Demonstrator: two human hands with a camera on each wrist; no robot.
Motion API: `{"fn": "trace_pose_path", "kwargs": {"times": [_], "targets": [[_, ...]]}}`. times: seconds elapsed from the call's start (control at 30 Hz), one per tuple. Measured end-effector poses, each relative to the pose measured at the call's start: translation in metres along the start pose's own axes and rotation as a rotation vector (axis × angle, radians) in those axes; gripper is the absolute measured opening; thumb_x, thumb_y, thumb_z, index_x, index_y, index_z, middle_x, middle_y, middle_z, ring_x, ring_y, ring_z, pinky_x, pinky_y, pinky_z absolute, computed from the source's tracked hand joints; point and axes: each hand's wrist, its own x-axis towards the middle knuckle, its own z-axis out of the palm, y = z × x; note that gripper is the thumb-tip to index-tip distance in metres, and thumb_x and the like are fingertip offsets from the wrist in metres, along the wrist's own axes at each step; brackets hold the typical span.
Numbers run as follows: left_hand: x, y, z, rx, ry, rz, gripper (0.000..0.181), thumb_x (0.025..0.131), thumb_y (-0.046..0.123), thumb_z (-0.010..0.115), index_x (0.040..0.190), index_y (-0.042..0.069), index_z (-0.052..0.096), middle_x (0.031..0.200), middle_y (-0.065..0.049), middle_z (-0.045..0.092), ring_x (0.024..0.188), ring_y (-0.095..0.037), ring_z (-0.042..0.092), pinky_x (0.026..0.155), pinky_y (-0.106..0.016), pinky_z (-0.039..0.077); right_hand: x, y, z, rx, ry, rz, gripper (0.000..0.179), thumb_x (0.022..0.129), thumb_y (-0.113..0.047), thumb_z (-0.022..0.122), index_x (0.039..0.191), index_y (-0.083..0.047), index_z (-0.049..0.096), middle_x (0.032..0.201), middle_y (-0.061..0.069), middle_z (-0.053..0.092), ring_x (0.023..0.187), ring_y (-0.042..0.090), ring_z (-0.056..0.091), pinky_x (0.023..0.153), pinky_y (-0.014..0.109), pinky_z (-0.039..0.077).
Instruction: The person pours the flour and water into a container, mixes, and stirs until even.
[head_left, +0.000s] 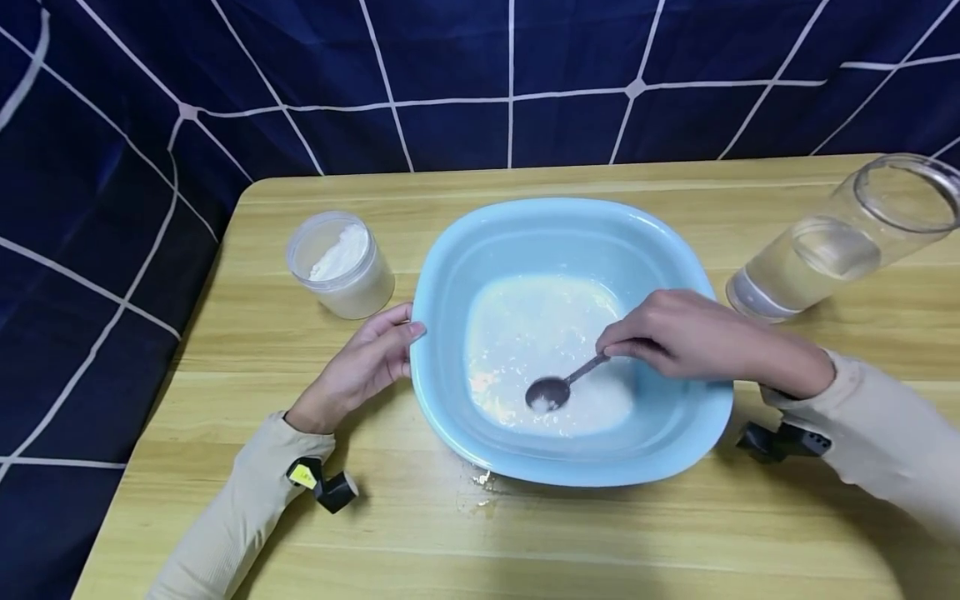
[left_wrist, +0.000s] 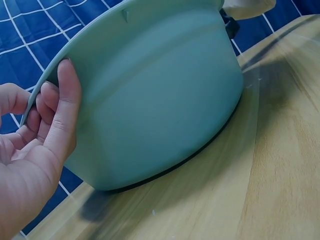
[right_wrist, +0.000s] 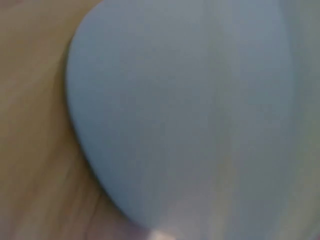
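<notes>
A light blue plastic basin (head_left: 570, 467) stands on the wooden table with a shallow layer of white, lumpy liquid (head_left: 525, 325) in it. My left hand (head_left: 371, 358) grips the basin's left rim, thumb on top and fingers beneath, as the left wrist view shows against the basin's outer wall (left_wrist: 160, 100). Over the basin's right side, my right hand (head_left: 675, 337) pinches the handle of a dark spoon (head_left: 548, 392). Some white stuff lies in the spoon's bowl, low at the liquid. The right wrist view holds only the blurred basin side (right_wrist: 150, 110); that hand is hidden there.
A clear jar of white powder (head_left: 352, 279) stands left of the basin. At the right is a tall glass container (head_left: 810, 258) partly filled with clear liquid. A small wet spot (head_left: 482, 481) shows at the basin's front edge. Dark blue gridded cloth (head_left: 450, 75) hangs behind the table.
</notes>
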Motion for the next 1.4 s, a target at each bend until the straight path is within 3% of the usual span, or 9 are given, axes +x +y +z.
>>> {"fn": "trace_pose_path", "kwargs": {"times": [0.1, 0.27, 0.43, 0.6, 0.73, 0.93, 1.07, 1.27, 1.4], "targets": [[0.0, 0.0, 0.0, 0.0, 0.003, -0.002, 0.022, 0.1, 0.002, 0.037, 0.106, 0.006, 0.058, 0.09, -0.005, 0.06, 0.074, -0.012, 0.064, 0.064, -0.023, 0.058, -0.008, 0.002, -0.005, -0.065, 0.046, 0.026, 0.024, 0.08, -0.003, 0.073, 0.091, -0.024, 0.071, 0.078, -0.019, 0.065, 0.061, -0.008, 0.046, 0.049, 0.016, 0.041], [-0.002, 0.0, -0.001, -0.004, 0.003, 0.007, 0.02, 0.101, 0.003, 0.04, 0.107, 0.006, 0.058, 0.091, -0.004, 0.06, 0.075, -0.012, 0.064, 0.066, -0.024, 0.059, -0.014, 0.0, -0.01, -0.025, -0.036, 0.001, 0.024, 0.082, -0.004, 0.072, 0.091, -0.026, 0.072, 0.081, -0.019, 0.065, 0.064, -0.007, 0.049, 0.05, 0.015, 0.044], [-0.002, 0.001, 0.0, -0.009, 0.008, 0.008, 0.02, 0.101, 0.003, 0.04, 0.107, 0.006, 0.058, 0.088, -0.004, 0.06, 0.074, -0.012, 0.063, 0.064, -0.023, 0.058, -0.012, -0.007, -0.013, -0.167, 0.018, 0.041, 0.024, 0.079, -0.006, 0.074, 0.088, -0.027, 0.07, 0.075, -0.02, 0.063, 0.058, -0.007, 0.042, 0.042, 0.015, 0.035], [-0.001, 0.0, -0.001, 0.005, 0.012, 0.01, 0.02, 0.1, 0.003, 0.039, 0.104, 0.007, 0.059, 0.086, -0.002, 0.059, 0.072, -0.01, 0.062, 0.062, -0.021, 0.057, -0.007, -0.009, -0.012, -0.106, -0.012, -0.013, 0.024, 0.081, -0.006, 0.072, 0.085, -0.03, 0.067, 0.071, -0.023, 0.057, 0.059, -0.007, 0.043, 0.046, 0.015, 0.037], [-0.001, 0.0, -0.002, 0.021, 0.013, 0.012, 0.019, 0.1, 0.004, 0.04, 0.102, 0.007, 0.059, 0.084, -0.002, 0.059, 0.071, -0.009, 0.061, 0.061, -0.02, 0.057, 0.004, -0.015, -0.006, -0.124, 0.017, 0.044, 0.023, 0.085, -0.008, 0.07, 0.08, -0.03, 0.063, 0.064, -0.022, 0.048, 0.055, -0.005, 0.037, 0.045, 0.017, 0.033], [-0.001, 0.0, -0.001, 0.018, 0.02, 0.001, 0.021, 0.1, 0.003, 0.038, 0.102, 0.007, 0.059, 0.084, -0.002, 0.059, 0.071, -0.01, 0.061, 0.062, -0.021, 0.057, 0.021, -0.02, 0.006, -0.024, -0.044, 0.055, 0.014, 0.091, -0.011, 0.064, 0.084, -0.023, 0.067, 0.065, -0.017, 0.054, 0.054, -0.003, 0.039, 0.048, 0.02, 0.038], [0.0, 0.0, 0.001, 0.009, 0.028, -0.011, 0.023, 0.099, 0.002, 0.037, 0.103, 0.007, 0.059, 0.085, -0.003, 0.059, 0.071, -0.012, 0.062, 0.061, -0.023, 0.058, 0.022, -0.02, 0.007, -0.064, 0.027, 0.112, 0.016, 0.09, -0.012, 0.066, 0.079, -0.024, 0.064, 0.058, -0.018, 0.044, 0.05, -0.002, 0.034, 0.044, 0.02, 0.033], [0.0, 0.0, 0.002, -0.006, 0.032, -0.01, 0.024, 0.099, 0.001, 0.037, 0.105, 0.006, 0.059, 0.087, -0.004, 0.06, 0.072, -0.012, 0.063, 0.063, -0.023, 0.058, 0.029, -0.022, 0.015, 0.105, -0.054, 0.021, 0.014, 0.094, -0.007, 0.06, 0.084, -0.016, 0.065, 0.062, -0.015, 0.046, 0.052, -0.005, 0.031, 0.048, 0.017, 0.037], [-0.001, 0.001, 0.001, 0.022, 0.04, -0.013, 0.022, 0.099, 0.001, 0.036, 0.104, 0.006, 0.058, 0.087, -0.004, 0.059, 0.072, -0.012, 0.063, 0.063, -0.023, 0.058, 0.032, -0.022, 0.018, 0.058, -0.017, 0.064, 0.015, 0.095, -0.009, 0.059, 0.082, -0.016, 0.063, 0.058, -0.015, 0.039, 0.051, -0.004, 0.031, 0.047, 0.017, 0.036]]}}
